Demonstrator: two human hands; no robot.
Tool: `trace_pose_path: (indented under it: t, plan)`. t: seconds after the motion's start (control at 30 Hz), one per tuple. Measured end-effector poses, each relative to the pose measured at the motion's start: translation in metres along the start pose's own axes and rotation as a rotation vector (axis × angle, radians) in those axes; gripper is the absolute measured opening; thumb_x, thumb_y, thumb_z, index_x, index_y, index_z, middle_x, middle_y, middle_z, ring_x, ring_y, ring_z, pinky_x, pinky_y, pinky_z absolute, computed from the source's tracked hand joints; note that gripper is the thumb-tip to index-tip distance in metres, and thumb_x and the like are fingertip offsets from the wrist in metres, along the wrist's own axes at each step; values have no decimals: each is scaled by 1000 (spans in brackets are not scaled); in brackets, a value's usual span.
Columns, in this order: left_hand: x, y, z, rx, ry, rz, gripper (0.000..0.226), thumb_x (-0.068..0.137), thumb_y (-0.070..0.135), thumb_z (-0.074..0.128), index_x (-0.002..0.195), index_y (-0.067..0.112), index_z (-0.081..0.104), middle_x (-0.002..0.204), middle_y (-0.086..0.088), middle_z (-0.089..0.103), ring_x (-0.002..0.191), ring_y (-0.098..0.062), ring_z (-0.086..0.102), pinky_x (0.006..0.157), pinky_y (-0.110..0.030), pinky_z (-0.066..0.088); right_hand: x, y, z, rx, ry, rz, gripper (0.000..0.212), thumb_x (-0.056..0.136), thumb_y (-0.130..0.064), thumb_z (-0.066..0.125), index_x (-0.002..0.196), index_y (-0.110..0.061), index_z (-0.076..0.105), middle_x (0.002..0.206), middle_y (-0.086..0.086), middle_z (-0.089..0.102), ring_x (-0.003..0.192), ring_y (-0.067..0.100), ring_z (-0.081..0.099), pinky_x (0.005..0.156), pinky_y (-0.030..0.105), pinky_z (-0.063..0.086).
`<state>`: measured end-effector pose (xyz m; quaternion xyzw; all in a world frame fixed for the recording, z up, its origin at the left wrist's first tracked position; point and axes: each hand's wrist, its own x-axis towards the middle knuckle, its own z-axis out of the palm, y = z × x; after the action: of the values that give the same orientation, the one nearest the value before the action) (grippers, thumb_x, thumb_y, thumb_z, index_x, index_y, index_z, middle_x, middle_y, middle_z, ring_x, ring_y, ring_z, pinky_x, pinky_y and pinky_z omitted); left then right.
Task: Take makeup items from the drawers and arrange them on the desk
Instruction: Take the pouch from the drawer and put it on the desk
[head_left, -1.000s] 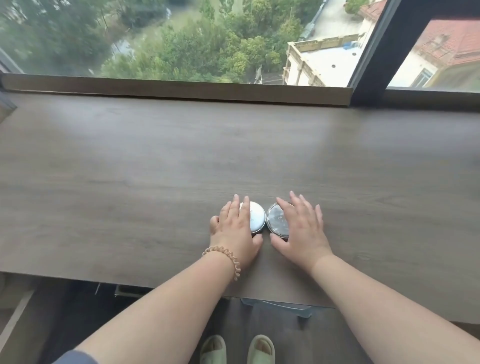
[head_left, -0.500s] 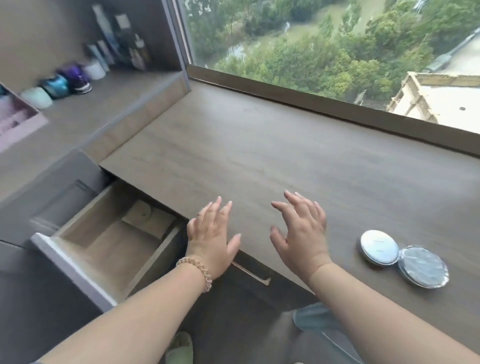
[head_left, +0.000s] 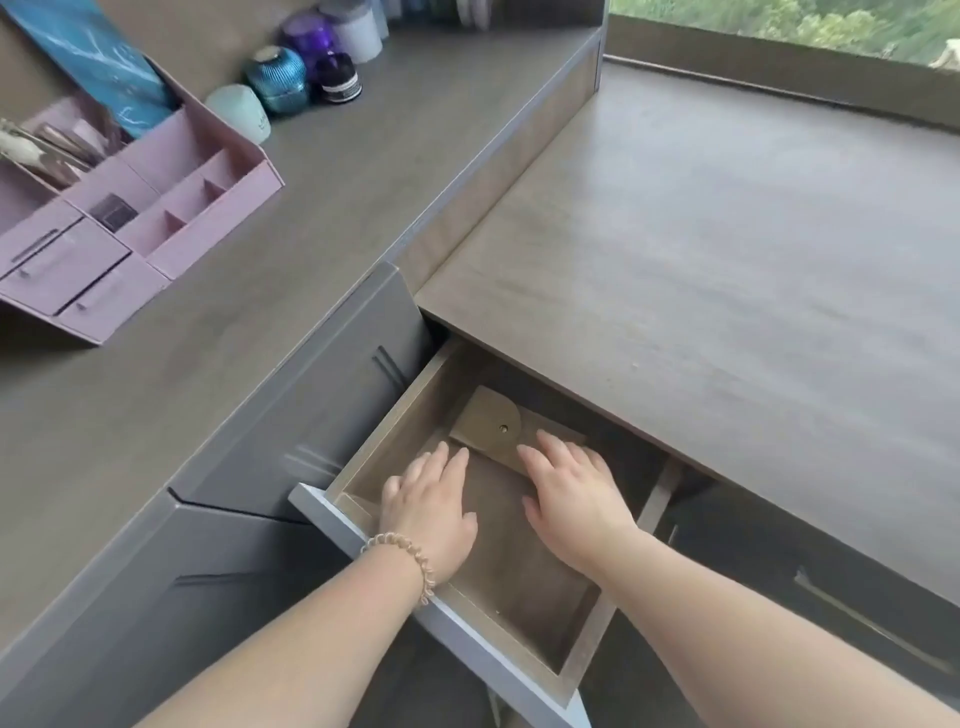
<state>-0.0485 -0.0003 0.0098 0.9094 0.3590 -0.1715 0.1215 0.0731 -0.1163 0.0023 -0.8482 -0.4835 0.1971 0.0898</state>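
An open wooden drawer (head_left: 457, 629) with a grey front juts out from under the grey-brown desk (head_left: 727, 270). Both my hands are inside it, palms down with fingers spread. My left hand (head_left: 431, 509), with a beaded bracelet at the wrist, hovers over the drawer's left side. My right hand (head_left: 571, 493) rests near a flat khaki pouch (head_left: 491, 423) with a round flap and a snap; its fingertips touch the pouch's near edge. Neither hand holds anything. The rest of the drawer floor looks bare. The two round compacts are out of view.
A raised side counter (head_left: 171, 374) on the left carries a pink organiser (head_left: 156, 228) with small drawers, and several jars (head_left: 283, 78) at its back. A closed drawer with a bar handle (head_left: 852, 618) lies to the right. A window ledge (head_left: 779, 67) bounds the desk's far edge.
My view swung left from the two compacts on the desk to the open drawer. Both hands left the compacts and moved down into the drawer.
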Motion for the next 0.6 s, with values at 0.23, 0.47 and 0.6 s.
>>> trace_pose_path:
  t: [0.23,0.47,0.6]
  plan:
    - [57,-10,41,18,-108,127,73,83,25,49,147,24,14,159,-3,8,146,-19,5,109,-39,19,52,9,48,-56,-191,237,47,97,-33,38,142,-19,33,149,8,35,134,32,36,110,43,28]
    - [91,6,63,68,-164,163,71,81,22,51,145,21,20,155,-5,17,144,-24,9,109,-44,19,87,20,69,-65,-216,321,60,94,-19,34,149,-21,10,158,10,7,146,34,-1,117,47,7]
    - [89,-2,67,16,-231,149,72,82,27,51,145,25,17,158,-4,7,146,-22,5,108,-43,21,90,17,77,-123,-156,335,64,87,-17,47,145,-23,19,145,15,32,138,37,19,112,51,12]
